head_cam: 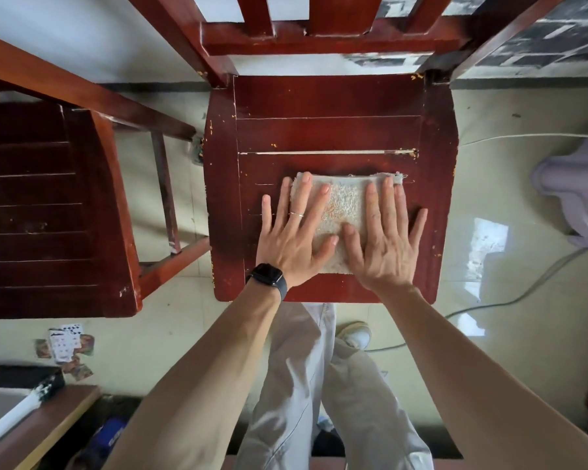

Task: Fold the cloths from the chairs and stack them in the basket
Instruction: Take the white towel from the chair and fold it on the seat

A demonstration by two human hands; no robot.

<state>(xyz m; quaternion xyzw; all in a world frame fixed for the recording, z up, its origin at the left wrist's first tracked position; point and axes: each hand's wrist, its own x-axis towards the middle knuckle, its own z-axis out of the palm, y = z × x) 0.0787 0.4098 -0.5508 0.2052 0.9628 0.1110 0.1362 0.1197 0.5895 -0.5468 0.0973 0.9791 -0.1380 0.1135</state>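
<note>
Your fingers [304, 195] lie straight, left hand [291, 242] and right hand [386, 249] pressing the cloth [345, 205]. Likely soft, light: pinch its edges

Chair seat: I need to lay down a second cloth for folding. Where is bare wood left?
The red-brown wooden chair seat is bare behind the folded grey terry cloth, up to the backrest rail. The darker slatted seat on the left is bare too. The front middle is crowded: left hand and right hand press flat on the cloth.
</note>
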